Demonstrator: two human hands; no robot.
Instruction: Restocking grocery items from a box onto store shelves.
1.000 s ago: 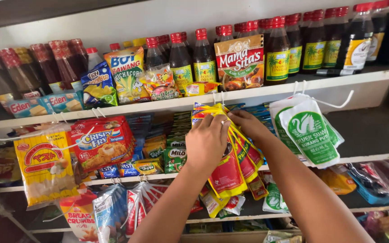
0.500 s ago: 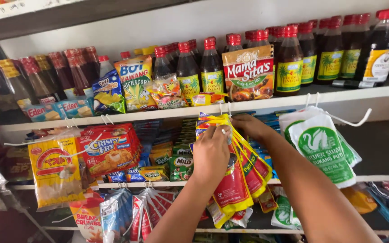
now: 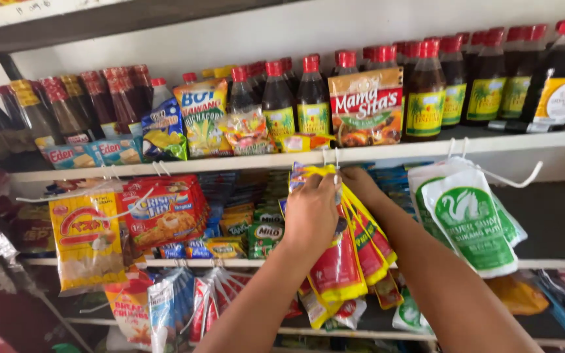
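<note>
Far left: dark sauce bottles (image 3: 67, 108) stand on the upper shelf (image 3: 544, 140), with small blue cheese boxes (image 3: 93, 153) in front of them.
Hanging left: a yellow-and-red breading packet (image 3: 86, 242) and a red breading-mix packet (image 3: 165, 209) dangle from white hooks below the shelf edge.
Shelf middle: a row of red-capped soy sauce bottles (image 3: 279, 101), then an orange-and-red sauce mix pouch (image 3: 366, 108) leaning against them.
Left hand (image 3: 312, 216): its grip is clenched over the top of the bunch of red-and-yellow sachets (image 3: 344, 261), thumb side toward the shelf.
Sachets: they hang in a fanned bunch from a white hook just under the shelf edge (the lower ends spread down and rightward).
Right hand (image 3: 359, 185): tucked behind the top of the same bunch, touching it; whether its grip is closed on the sachets cannot be told, as the fingers are hidden.
Right: white-and-green vinegar pouches (image 3: 469, 219) hang from the next hook, just beside the right forearm.
</note>
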